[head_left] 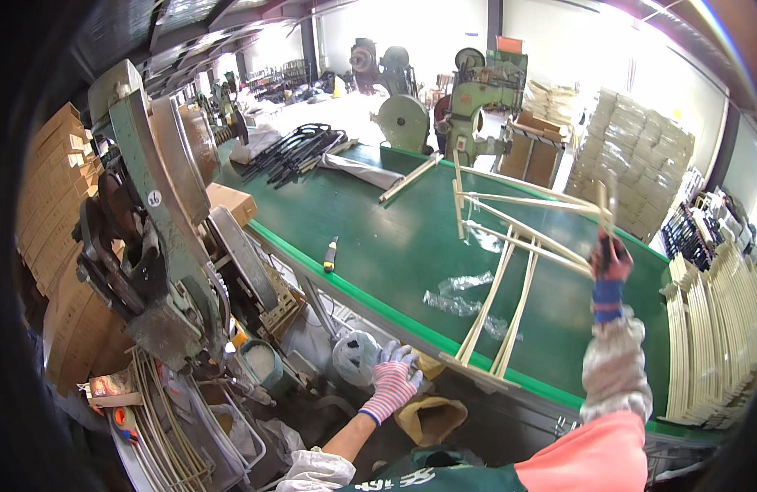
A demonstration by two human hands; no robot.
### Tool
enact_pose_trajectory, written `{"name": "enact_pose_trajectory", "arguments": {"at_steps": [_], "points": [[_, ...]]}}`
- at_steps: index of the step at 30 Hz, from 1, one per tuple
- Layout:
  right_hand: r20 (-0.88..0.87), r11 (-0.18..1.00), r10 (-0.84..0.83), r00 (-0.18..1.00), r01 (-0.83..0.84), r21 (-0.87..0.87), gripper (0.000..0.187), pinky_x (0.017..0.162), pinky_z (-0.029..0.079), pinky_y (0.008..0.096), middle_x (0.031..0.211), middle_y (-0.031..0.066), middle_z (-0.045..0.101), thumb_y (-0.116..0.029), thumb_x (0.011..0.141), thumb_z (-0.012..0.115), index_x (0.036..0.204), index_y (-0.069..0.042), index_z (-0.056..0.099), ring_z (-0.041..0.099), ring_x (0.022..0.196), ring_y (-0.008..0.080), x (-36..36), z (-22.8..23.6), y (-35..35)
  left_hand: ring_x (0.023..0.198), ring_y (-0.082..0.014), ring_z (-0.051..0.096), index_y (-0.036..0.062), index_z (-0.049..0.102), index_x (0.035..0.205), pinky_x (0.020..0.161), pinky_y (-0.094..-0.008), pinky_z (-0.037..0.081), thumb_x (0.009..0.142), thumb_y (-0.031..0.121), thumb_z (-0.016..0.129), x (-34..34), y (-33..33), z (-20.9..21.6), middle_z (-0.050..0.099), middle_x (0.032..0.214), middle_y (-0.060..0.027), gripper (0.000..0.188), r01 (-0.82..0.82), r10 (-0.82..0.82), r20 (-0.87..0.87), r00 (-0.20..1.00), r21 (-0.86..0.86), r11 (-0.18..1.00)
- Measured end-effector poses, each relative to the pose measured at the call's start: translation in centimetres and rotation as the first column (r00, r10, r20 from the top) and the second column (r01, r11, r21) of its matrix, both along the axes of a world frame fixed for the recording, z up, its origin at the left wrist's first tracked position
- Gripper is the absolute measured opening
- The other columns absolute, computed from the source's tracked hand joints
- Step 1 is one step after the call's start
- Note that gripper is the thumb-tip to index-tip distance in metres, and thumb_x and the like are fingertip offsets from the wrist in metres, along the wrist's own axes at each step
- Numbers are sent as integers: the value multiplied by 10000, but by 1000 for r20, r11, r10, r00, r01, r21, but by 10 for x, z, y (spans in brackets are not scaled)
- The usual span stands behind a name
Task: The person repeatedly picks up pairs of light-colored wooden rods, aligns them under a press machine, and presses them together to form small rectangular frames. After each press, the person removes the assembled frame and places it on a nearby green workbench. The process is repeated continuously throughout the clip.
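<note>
Two gloved hands were seen over a green-topped table [395,238] in what looked like a workshop. On the far left, stacked cardboard boxes [54,189] were piled against the wall, and just right of them a big old green press machine [153,221] was parked, pretty grimy. Below it, at the near left, a tray of bent pale rods [169,435] was tucked in.

The left hand [392,379], in a striped knit glove, was held low at the near edge of the table, fingers spread and loose, nothing gripped. It was hovering right by a crumpled plastic bag [355,354], though contact couldn't be made out for sure. A brown paper bag [430,418] was sat just below it.

Further back on the table, a yellow-handled utility knife [330,254] was left lying, with a bundle of black curved parts [292,152] at the far end. Some clear plastic wrap [460,293] was scattered near the middle.

Right of that, a pale wooden frame [510,271] made of thin slats was propped at a tilt, its near end resting on the table edge. Its far right corner was gripped by the right hand [610,261], closed tight around the slats and raised high.

At the far right, curved pale slats [715,344] were stacked beside the table, with a pallet of bundled packs [633,156] behind.
</note>
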State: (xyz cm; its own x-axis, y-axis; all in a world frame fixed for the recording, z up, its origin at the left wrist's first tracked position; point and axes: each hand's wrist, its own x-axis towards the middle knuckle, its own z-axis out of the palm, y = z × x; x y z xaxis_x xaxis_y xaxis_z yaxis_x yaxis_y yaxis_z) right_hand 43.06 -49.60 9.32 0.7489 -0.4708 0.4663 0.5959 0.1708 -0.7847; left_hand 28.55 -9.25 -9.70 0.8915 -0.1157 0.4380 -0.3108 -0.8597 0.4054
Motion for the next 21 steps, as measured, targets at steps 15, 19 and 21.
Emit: {"name": "enact_pose_trajectory", "arguments": {"at_steps": [15,19,21], "points": [[-71,1000,6,997,-8,-24,238,379,338,246,447,0,413,-236,884,573,729,-62,524,359,316,90,-57,9,25,747,-277,643,89,682,944,706,-359,500,745,230,665,157,-13,-1,670,832,-121,245,-196,171,-105,980,-327,924],[5,891,78,997,-72,448,221,356,338,256,447,1,393,-247,920,489,823,-50,520,336,297,102,-76,24,-21,694,-263,613,35,376,1315,663,-377,478,680,298,768,240,-9,25,639,761,-101,791,-486,366,-329,870,-454,746],[114,956,269,957,-279,86,220,357,348,262,456,-1,404,-268,922,470,827,-72,494,354,308,111,-101,33,-53,797,-289,626,43,328,1343,726,-381,487,642,325,789,278,-20,42,648,877,-134,885,-492,374,-333,865,-429,757]]}}
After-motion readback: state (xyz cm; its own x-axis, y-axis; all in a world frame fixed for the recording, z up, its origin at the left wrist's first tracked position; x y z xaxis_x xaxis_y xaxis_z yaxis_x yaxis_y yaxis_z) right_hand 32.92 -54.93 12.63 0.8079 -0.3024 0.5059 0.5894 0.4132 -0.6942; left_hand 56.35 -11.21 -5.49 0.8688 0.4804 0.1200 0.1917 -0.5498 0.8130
